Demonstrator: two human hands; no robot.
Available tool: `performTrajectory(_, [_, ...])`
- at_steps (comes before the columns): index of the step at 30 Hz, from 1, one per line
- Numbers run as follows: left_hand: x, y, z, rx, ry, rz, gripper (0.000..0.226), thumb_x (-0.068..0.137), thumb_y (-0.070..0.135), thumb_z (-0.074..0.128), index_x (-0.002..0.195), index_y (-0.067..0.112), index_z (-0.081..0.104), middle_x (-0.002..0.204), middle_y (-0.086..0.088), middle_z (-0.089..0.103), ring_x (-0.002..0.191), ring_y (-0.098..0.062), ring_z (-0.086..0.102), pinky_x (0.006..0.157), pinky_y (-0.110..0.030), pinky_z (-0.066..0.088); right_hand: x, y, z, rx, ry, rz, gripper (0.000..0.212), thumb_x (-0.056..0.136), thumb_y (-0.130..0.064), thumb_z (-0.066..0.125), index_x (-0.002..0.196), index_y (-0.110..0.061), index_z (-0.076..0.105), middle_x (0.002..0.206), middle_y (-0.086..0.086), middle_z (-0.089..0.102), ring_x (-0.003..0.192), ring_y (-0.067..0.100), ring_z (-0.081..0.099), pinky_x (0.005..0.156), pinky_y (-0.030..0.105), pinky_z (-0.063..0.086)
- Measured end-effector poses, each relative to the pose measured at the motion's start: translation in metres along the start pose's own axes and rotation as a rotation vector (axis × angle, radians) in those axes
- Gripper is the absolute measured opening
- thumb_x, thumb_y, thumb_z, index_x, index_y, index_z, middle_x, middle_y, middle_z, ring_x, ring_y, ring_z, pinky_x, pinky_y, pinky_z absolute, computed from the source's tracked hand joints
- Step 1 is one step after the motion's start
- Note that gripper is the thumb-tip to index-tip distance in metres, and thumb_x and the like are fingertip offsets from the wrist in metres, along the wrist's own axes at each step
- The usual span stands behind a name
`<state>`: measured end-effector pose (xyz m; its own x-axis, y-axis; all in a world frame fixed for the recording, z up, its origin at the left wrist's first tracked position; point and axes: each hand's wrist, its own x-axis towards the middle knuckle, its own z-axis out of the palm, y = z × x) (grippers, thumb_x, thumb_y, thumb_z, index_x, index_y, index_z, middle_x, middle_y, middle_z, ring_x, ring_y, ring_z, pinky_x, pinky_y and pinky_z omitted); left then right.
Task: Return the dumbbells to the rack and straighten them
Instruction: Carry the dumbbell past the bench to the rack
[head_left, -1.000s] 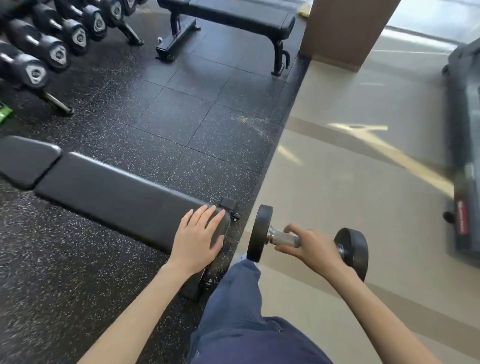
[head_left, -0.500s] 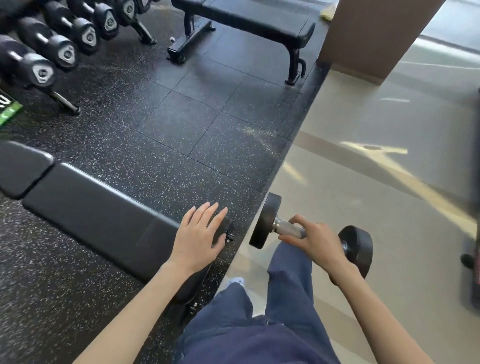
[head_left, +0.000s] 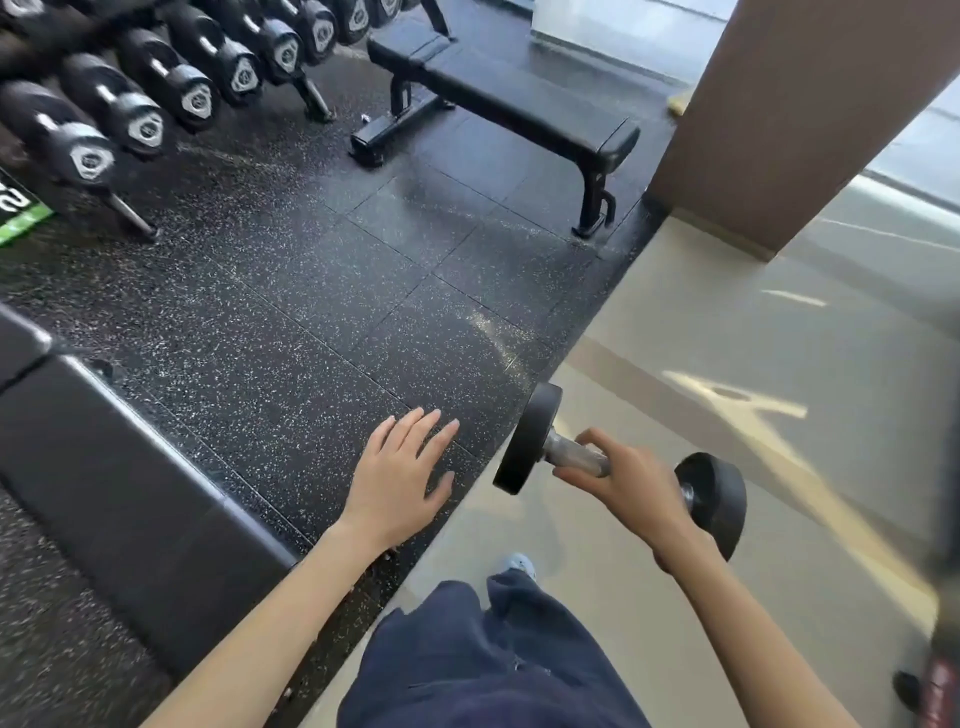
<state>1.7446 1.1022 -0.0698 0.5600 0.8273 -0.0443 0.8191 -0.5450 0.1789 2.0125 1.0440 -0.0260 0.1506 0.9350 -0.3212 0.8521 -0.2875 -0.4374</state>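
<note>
My right hand (head_left: 631, 486) grips the metal handle of a black round-headed dumbbell (head_left: 527, 439), held in the air above the beige floor at the lower middle. My left hand (head_left: 400, 475) hovers flat with fingers spread over the speckled black rubber floor, holding nothing. The dumbbell rack (head_left: 130, 215) stands at the upper left, with several black dumbbells (head_left: 143, 122) lying on it in a slanted row, their silver end caps facing me.
A black padded bench (head_left: 130, 499) lies along the left, close to my left arm. A second flat bench (head_left: 498, 98) stands at the top middle. A brown pillar (head_left: 800, 114) rises at the upper right. My blue trouser legs (head_left: 493, 660) fill the bottom.
My left hand has lifted off the end of the near bench and now hovers over the rubber floor. The view has swung toward the rack. The dumbbell stays in my right hand.
</note>
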Motion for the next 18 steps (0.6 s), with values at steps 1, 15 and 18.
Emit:
performTrajectory(1, [0.012, 0.006, 0.000, -0.006, 0.008, -0.005, 0.056, 0.089, 0.042, 0.038, 0.136, 0.016, 0.050, 0.136, -0.009, 0.053, 0.129, -0.027, 0.045, 0.108, -0.043, 0.026, 0.007, 0.006, -0.007, 0.005, 0.010, -0.007, 0.042, 0.080, -0.059, 0.059, 0.110, -0.030, 0.053, 0.089, 0.002, 0.068, 0.086, 0.026, 0.061, 0.067, 0.034, 0.048])
performTrajectory(15, [0.171, 0.018, 0.028, -0.016, -0.051, -0.027, 0.056, 0.088, 0.042, 0.037, 0.137, 0.018, 0.049, 0.136, -0.008, 0.053, 0.129, -0.026, 0.045, 0.107, -0.044, 0.026, 0.141, 0.073, -0.047, -0.055, -0.142, 0.016, 0.038, 0.081, -0.061, 0.058, 0.109, -0.036, 0.053, 0.095, -0.002, 0.067, 0.086, 0.020, 0.061, 0.071, 0.034, 0.052])
performTrajectory(18, [0.231, 0.007, 0.021, -0.036, -0.033, -0.053, 0.056, 0.089, 0.043, 0.035, 0.138, 0.018, 0.048, 0.137, -0.007, 0.052, 0.130, -0.026, 0.043, 0.109, -0.044, 0.028, 0.192, 0.073, -0.076, -0.098, -0.137, 0.007, 0.040, 0.081, -0.061, 0.058, 0.110, -0.034, 0.054, 0.098, 0.000, 0.067, 0.089, 0.023, 0.061, 0.072, 0.034, 0.051])
